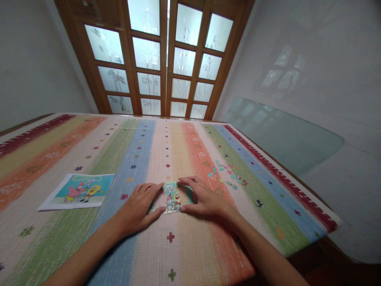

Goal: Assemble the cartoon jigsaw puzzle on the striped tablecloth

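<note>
A partly assembled jigsaw puzzle point(172, 197) with cartoon figures lies flat on the striped tablecloth, between my two hands. My left hand point(138, 208) holds its left part, the index fingertip at the far edge and the thumb at the near edge. On the other side, my right hand point(205, 196) grips it the same way, thumb near and index finger far. The hands partly cover the puzzle's left and right ends. Loose jigsaw pieces point(229, 172) lie scattered beyond my right hand.
A printed picture sheet point(80, 190) of cartoon figures lies to the left. The striped tablecloth point(190, 250) covers the table, whose right edge drops away. Behind it stand wooden doors point(163, 79) with frosted panes, and a glass panel point(285, 133) leans at the right wall.
</note>
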Motion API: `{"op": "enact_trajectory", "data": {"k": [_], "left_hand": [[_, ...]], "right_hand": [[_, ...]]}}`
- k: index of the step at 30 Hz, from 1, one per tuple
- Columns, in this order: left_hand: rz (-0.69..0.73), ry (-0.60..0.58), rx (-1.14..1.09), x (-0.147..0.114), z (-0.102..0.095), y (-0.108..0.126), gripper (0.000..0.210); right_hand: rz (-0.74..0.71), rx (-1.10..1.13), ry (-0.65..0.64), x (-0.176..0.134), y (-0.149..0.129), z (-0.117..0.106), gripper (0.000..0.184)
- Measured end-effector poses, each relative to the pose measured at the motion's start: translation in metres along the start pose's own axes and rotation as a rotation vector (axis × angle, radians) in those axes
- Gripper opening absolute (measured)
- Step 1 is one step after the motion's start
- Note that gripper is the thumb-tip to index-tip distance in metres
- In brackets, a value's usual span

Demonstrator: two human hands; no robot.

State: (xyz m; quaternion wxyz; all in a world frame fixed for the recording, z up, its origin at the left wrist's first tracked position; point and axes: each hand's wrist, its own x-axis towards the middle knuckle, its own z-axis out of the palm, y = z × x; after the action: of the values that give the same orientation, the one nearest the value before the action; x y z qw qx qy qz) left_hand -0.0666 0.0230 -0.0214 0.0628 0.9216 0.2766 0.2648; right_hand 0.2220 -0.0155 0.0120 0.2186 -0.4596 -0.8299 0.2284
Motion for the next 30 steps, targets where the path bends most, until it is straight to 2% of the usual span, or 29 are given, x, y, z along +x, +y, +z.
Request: {"op": "enact_trajectory", "data": {"k": [6, 23, 26, 30], "left_hand": [[-0.002, -0.011, 0.017, 0.0, 0.001, 0.0, 0.052], [-0.029, -0.047, -0.019, 0.002, 0.005, 0.005, 0.048], [-0.012, -0.012, -0.015, 0.003, 0.001, 0.004, 0.046], [-0.017, 0.121, 0.022, 0.006, -0.011, -0.001, 0.028]], "right_hand": [[0.036, -0.017, -0.028, -0.004, 0.012, -0.01, 0.093], [0.018, 0.007, -0.023, -0.003, 0.016, -0.004, 0.085], [-0.002, 0.002, -0.017, -0.003, 0.015, -0.005, 0.084], [-0.028, -0.02, 0.016, -0.004, 0.015, -0.009, 0.076]]}}
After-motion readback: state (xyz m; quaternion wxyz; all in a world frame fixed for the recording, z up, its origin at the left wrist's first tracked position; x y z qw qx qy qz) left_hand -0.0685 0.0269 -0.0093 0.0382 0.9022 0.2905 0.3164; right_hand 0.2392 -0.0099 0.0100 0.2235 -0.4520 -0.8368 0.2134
